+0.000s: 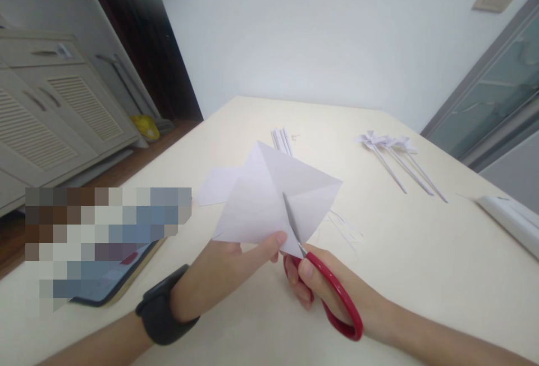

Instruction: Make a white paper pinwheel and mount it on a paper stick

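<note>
My left hand (248, 262) pinches the near edge of a creased white paper square (252, 203), thumb on top and the other fingers mostly hidden beneath. In my right hand (314, 282) are red-handled scissors (337, 287), fingers through the loops. One blade lies over the paper, its tip near the middle; the other blade is hidden underneath. Fold lines run across the sheet from its corners. A black watch (164, 304) sits on my left wrist. Behind the square, another white paper (219, 183) lies flat on the table.
Several paper pinwheels on sticks (393, 152) lie at the back right. Rolled paper sticks (281, 140) rest behind the square, and thin paper strips (343, 225) to its right. A partly blurred tablet (126, 270) stands left; a white long object (509, 223) lies at the right edge.
</note>
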Demonstrator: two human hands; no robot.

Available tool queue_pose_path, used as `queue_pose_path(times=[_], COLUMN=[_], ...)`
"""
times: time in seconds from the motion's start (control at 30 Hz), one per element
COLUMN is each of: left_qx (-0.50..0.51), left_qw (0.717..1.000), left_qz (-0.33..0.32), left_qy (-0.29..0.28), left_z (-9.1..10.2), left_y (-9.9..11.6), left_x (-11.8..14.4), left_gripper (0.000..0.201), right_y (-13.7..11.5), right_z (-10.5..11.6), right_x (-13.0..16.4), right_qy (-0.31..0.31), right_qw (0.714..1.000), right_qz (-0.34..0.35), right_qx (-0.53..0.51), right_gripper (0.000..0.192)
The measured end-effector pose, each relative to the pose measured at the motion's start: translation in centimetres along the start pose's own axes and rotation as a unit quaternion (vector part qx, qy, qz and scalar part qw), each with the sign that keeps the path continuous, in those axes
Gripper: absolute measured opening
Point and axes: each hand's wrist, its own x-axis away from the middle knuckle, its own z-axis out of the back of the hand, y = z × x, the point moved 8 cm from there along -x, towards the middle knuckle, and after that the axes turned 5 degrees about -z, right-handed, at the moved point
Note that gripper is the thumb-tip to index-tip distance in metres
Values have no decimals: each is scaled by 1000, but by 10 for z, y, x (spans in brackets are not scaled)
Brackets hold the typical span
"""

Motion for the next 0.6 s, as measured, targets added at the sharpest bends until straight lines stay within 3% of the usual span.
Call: queue_pose_path(times=[0.27,0.6], left_qx=[-18,-34], left_qw=[1000,999], left_qz=[14,-22], left_qy=[-7,-3], left_z=[1,0], left_y=[4,6], left_x=[0,-1], left_gripper=[30,29], right_y=[8,7], right_z=[0,0], right_x=[-3,-2], right_qy=[4,9], right_qw=[999,999], right_qz=[-2,1], right_qx=[-34,-34], right_gripper=[36,35])
